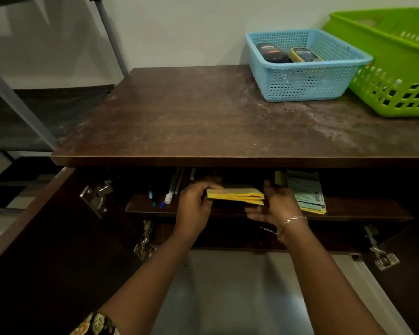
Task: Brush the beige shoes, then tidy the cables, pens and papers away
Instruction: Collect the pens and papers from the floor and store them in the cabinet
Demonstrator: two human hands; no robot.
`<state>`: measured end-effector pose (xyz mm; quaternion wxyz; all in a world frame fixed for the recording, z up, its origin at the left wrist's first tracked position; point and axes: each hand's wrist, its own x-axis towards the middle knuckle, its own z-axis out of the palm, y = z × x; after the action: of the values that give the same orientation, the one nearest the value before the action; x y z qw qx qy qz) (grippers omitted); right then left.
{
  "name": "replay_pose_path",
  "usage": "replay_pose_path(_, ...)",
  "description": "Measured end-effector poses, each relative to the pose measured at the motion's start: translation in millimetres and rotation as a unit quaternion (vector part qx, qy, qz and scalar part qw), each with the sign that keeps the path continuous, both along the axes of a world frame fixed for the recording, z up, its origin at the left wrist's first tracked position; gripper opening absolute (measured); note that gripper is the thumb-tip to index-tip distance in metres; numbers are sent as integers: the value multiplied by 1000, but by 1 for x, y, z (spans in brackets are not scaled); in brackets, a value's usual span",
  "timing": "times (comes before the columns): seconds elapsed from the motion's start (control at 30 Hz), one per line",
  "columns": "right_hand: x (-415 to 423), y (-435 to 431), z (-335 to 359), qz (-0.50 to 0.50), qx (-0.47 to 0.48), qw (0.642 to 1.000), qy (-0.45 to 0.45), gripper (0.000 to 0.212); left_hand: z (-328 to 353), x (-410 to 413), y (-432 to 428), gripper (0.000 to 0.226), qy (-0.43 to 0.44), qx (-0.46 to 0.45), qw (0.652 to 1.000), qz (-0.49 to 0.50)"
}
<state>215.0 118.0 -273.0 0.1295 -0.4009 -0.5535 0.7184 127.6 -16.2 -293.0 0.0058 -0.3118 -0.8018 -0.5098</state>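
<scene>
Putting the papers away looks like the step going on now. The big, dusty brown wooden worktop (203, 122) has a green plastic basket (402, 93) on its far right. A smaller blue plastic basket (300, 85) sits just beside it, with a few small dark things inside.

Under the worktop the cupboard doors are open, and a dark wooden shelf (361, 210) shows. A stack of yellow papers (237, 195) is at the middle of the shelf, near its front edge. The left hand (194, 204) has its grip pinching the left end of the stack. The right hand (276, 204) is at the right end. It is blurry, so I cannot tell if its grip holds the stack or only touches it.

A few more pale green and yellow papers (307, 194) lie on the shelf just to the right. Some white and blue pens (169, 192) lie to the left.

So the pens seem put away, and the papers are nearly done. No beige shoes or cables show here, so I cannot tell about those.
</scene>
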Motion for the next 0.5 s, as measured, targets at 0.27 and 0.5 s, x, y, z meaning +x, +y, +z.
replay_pose_path(0.27, -6, -1, -11, -51, 42, 996, 52, 20, -3, -1, -5, 19, -195, 107, 974, 38)
replay_pose_path(0.5, -14, 0, -8, 9, 159, 983, 95, 36, 10, -10, 9, 19, -235, 87, 967, 38)
